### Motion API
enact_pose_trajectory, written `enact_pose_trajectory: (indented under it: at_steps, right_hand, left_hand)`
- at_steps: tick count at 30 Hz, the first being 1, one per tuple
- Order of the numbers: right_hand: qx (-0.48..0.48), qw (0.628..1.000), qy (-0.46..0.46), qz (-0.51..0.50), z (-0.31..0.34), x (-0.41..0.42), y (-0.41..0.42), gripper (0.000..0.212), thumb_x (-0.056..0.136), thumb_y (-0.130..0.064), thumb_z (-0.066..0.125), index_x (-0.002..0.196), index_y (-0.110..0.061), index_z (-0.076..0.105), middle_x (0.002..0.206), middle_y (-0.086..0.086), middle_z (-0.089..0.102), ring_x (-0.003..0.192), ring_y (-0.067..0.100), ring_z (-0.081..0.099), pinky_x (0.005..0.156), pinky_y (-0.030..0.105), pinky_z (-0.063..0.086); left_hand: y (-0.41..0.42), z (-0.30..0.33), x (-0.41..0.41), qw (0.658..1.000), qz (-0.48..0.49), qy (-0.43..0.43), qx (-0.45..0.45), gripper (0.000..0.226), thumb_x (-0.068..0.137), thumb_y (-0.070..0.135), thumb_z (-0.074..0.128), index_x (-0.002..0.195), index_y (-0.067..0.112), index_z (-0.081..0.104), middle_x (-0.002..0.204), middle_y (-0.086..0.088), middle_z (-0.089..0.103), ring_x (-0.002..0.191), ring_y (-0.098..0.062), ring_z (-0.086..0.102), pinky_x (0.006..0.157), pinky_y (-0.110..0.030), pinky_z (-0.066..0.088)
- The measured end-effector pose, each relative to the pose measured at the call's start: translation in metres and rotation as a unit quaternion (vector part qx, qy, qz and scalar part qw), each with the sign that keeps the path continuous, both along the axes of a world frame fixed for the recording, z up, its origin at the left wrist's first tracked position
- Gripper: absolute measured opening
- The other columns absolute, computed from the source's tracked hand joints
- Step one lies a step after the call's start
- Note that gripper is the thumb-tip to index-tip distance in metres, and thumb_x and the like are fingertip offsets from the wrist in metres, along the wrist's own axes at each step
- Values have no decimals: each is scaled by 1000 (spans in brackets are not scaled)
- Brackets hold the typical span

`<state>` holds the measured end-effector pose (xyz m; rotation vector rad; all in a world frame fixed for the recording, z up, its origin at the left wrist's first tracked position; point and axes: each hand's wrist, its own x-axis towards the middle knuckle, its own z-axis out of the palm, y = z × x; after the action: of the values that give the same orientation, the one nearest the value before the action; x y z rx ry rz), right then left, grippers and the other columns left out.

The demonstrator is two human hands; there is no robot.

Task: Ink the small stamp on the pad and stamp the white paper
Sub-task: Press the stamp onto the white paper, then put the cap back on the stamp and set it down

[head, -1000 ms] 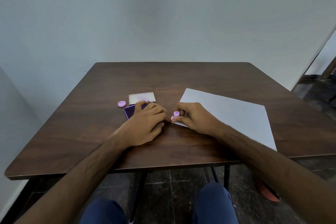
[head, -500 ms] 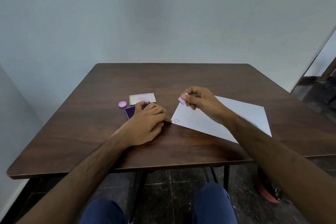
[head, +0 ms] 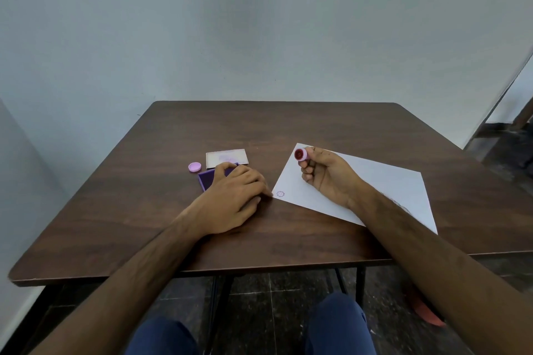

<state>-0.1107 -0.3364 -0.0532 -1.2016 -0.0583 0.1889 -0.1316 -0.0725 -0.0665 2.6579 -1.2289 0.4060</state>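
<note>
My right hand [head: 326, 176] holds the small pink stamp [head: 301, 154] raised above the white paper [head: 383, 184], its round reddish face turned toward me. A small purple stamped mark [head: 280, 194] shows on the paper's near left corner. My left hand [head: 233, 196] lies flat on the table, covering most of the purple ink pad [head: 206, 179], with its fingertips touching the paper's corner.
A pink round cap [head: 194, 166] lies left of the ink pad. A cream card with faint purple print [head: 227, 158] lies just behind the pad. The brown table [head: 288, 124] stands against a grey wall. My knees show below the near edge.
My right hand lifted the stamp off the paper's near corner, leaving a purple mark, then turned the stamp's face toward me. The left hand stayed on the pad.
</note>
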Motion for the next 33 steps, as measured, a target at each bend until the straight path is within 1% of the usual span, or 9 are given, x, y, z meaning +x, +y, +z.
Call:
enact_pose_trajectory:
  at_steps: [4, 7, 10, 13, 16, 20, 23, 26, 33]
  right_hand:
    - [2, 1000, 9, 10, 1, 1, -2, 19, 103, -12, 45, 98, -4, 61, 75, 7, 55, 63, 13, 44, 56, 22, 43]
    - [-3, 1000, 14, 11, 3, 2, -1, 17, 103, -14, 48, 99, -3, 61, 74, 7, 55, 63, 12, 44, 56, 22, 44]
    - [1, 1000, 7, 19, 7, 4, 5, 14, 101, -15, 52, 100, -5, 61, 74, 7, 56, 63, 12, 46, 55, 21, 45]
    - [-3, 1000, -6, 29, 12, 9, 18, 14, 99, -16, 55, 99, -7, 65, 76, 6, 60, 65, 11, 51, 57, 21, 46]
    - [-7, 999, -12, 43, 15, 15, 36, 13, 97, -16, 58, 100, -9, 69, 80, 5, 66, 68, 11, 57, 61, 22, 48]
    - [40, 997, -8, 70, 19, 25, 63, 13, 96, -17, 60, 94, -11, 72, 80, 6, 68, 68, 12, 60, 60, 22, 51]
    - [63, 995, -8, 82, 22, 31, 79, 16, 95, -18, 61, 89, -13, 75, 81, 6, 68, 68, 12, 59, 60, 22, 52]
    - [62, 995, -7, 83, 23, 36, 92, 13, 96, -16, 60, 97, -9, 71, 83, 8, 68, 71, 13, 58, 61, 22, 51]
    - [39, 996, -5, 78, 18, 39, 105, 16, 97, -15, 58, 107, -6, 66, 85, 8, 69, 72, 12, 57, 62, 22, 50]
  left_hand:
    - [1, -1, 0, 999, 13, -21, -20, 22, 95, 26, 46, 110, 35, 61, 121, 16, 56, 119, -9, 49, 105, -43, 26]
    - [9, 3, 2, 994, 49, -41, -87, 25, 91, 20, 48, 106, 35, 61, 113, 17, 57, 108, -11, 55, 93, -41, 31]
    - [28, 10, 15, 975, 122, -34, -185, 27, 89, 16, 48, 105, 36, 59, 110, 15, 55, 106, -8, 53, 88, -39, 30]
    - [58, 12, 33, 942, 223, 6, -252, 28, 92, 10, 52, 105, 34, 59, 113, 12, 55, 104, -8, 54, 93, -40, 32]
    - [87, 6, 45, 917, 310, 50, -247, 32, 89, 8, 56, 112, 28, 62, 118, 6, 58, 106, -16, 59, 102, -48, 36]
    - [100, -4, 51, 907, 344, 107, -220, 35, 84, 16, 62, 117, 30, 64, 116, 6, 61, 110, -17, 60, 101, -47, 35]
    - [97, -5, 56, 911, 337, 105, -215, 34, 86, 23, 62, 119, 32, 65, 116, 8, 60, 113, -16, 57, 96, -42, 30]
    - [94, -6, 60, 921, 328, 95, -189, 30, 91, 35, 62, 121, 33, 65, 118, 7, 59, 116, -16, 52, 92, -39, 24]
    - [96, -10, 63, 931, 327, 64, -151, 27, 93, 56, 56, 103, 33, 66, 107, 9, 55, 107, -13, 49, 89, -39, 26]
